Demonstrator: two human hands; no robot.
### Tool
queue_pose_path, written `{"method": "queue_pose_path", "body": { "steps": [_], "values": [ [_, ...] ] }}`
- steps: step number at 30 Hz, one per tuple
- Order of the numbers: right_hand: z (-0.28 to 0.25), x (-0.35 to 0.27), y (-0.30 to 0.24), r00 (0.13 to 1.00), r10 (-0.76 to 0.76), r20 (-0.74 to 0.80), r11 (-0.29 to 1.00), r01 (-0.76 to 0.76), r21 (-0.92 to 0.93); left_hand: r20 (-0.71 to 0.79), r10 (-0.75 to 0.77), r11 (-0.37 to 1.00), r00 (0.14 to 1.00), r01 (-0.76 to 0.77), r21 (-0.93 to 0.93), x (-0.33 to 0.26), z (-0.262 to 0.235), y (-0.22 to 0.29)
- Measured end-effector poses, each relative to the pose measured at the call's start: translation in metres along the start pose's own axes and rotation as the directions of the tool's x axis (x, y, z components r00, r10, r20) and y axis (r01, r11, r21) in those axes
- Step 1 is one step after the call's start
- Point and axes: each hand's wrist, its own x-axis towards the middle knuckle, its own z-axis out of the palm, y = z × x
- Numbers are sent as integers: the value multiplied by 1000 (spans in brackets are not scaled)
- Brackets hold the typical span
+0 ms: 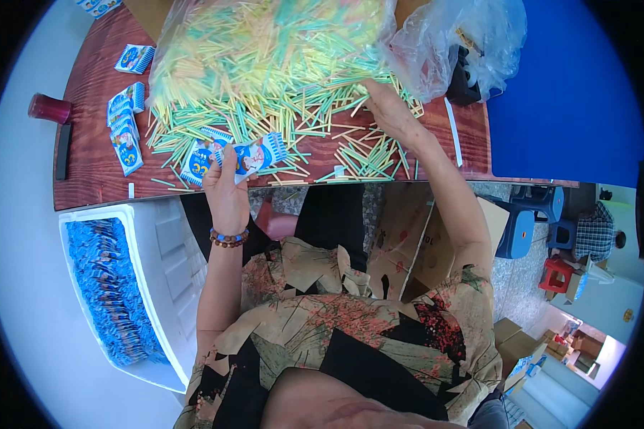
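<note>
My left hand [226, 191] pinches a small blue-and-white packet [259, 154] between thumb and fingers at the table's front edge. Another blue-and-white packet [199, 159] lies under or beside those fingers; whether it is gripped too is hidden. Loose thin sticks [293, 114] in green, yellow and pink spread over the dark red wood-grain table [89, 161]. Further right, my right hand [393, 114] reaches into the edge of this pile with fingers drawn together. What they pinch is too small to make out. Behind, a large clear bag [272, 43] holds many more sticks.
Several blue-and-white packets [126, 132] lie at the table's left, near a dark red cup [49, 108]. A white foam box [132, 214] full of packets stands below left. Crumpled plastic [494, 36] and a black object [463, 82] sit at the back right. Cardboard boxes [397, 236] stand below.
</note>
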Motion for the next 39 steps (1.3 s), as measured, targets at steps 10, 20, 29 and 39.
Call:
{"method": "queue_pose_path", "body": {
  "steps": [10, 20, 29, 39],
  "values": [
    [-27, -18, 15, 979, 25, 202, 842, 88, -532, 57, 8, 999, 998, -6, -38, 1, -8, -1],
    [-19, -15, 0, 958, -23, 285, 726, 212, -654, 1, -1, 1000, 1000, 1, -26, 3, -10, -6],
    [-8, -14, 1, 954, 265, 138, 964, -266, -13, 20, -5, 1000, 1000, 6, -22, -3, -8, -1],
    [25, 1, -29, 853, 517, 76, 353, -293, 888, -25, -28, 998, 999, 27, -54, -3, -10, 0]
  ]
}}
